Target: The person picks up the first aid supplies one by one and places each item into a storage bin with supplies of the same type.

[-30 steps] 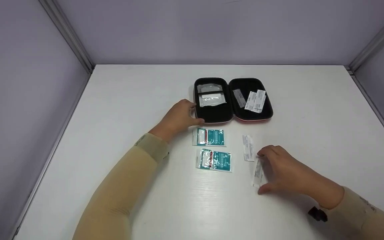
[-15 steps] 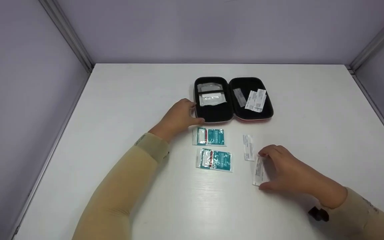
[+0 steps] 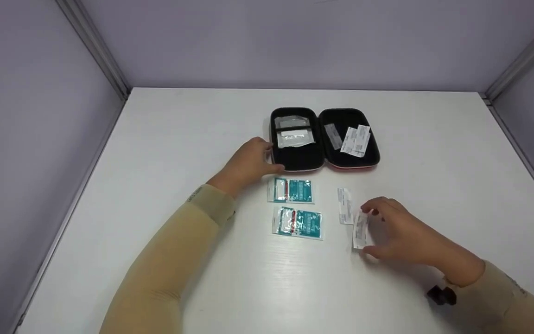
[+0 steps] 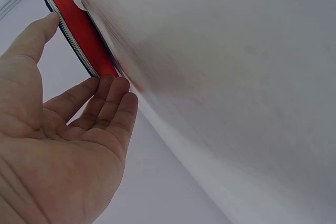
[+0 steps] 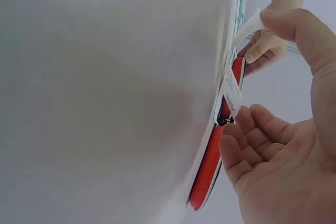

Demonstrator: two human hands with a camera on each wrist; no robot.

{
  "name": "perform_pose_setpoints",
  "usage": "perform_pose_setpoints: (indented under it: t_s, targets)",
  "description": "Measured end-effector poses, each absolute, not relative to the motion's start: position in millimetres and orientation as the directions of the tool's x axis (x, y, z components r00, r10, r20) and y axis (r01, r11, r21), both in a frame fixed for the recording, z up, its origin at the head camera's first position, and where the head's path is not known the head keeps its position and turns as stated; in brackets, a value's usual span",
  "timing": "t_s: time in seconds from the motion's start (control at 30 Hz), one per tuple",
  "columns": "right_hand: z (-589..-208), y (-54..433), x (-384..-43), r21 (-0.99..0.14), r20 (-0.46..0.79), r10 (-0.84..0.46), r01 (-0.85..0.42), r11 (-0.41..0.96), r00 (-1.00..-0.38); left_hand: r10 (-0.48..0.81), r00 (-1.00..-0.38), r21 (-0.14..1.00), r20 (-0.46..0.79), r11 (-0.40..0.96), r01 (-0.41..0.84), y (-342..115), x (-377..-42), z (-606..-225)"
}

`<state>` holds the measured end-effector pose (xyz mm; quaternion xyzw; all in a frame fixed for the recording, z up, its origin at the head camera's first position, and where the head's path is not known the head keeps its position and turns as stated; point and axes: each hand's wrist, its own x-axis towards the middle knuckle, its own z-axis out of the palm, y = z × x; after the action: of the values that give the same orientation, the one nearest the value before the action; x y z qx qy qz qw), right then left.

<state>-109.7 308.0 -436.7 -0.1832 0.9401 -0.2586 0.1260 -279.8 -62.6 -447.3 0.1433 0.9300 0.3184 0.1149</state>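
White paper-wrapped strip [image 3: 360, 230]: who has it?

Right hand [image 3: 401, 234]. Thumb on near end, fingertips on far end, strip bowed between. Can't tell if it's fully off the table [image 3: 248, 287].

Where on the table?

Right of centre, toward the right edge, well short of the far edge. Second wrapped strip [image 3: 345, 206] just beside it; two teal packets [image 3: 301, 191] further left.

Left hand [image 3: 248, 160]?

Spread wide, thumb at near left corner of the unzipped case [image 3: 299, 160], fingers on its left edge. Probably steadying it.

Step?

Reads as strip pickup. Next move calls for keeping both ends pinched, then lifting clear of the neighbour.
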Motion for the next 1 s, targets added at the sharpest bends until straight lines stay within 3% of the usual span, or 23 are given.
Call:
perform_pose_setpoints:
  t_s: [0.83, 1.0]
  targets:
    - [-400, 310, -142, -0.563, 0.015, -0.398, -0.337, 0.755, -0.917, 0.357, -0.922, 0.603, -0.148, 0.772, 0.202, -64, -280, -445]
    - [-389, 310, -155, -0.581, 0.104, -0.401, -0.383, 0.718, -0.910, 0.338, -0.927, 0.615, -0.163, 0.769, 0.173, -64, -278, -443]
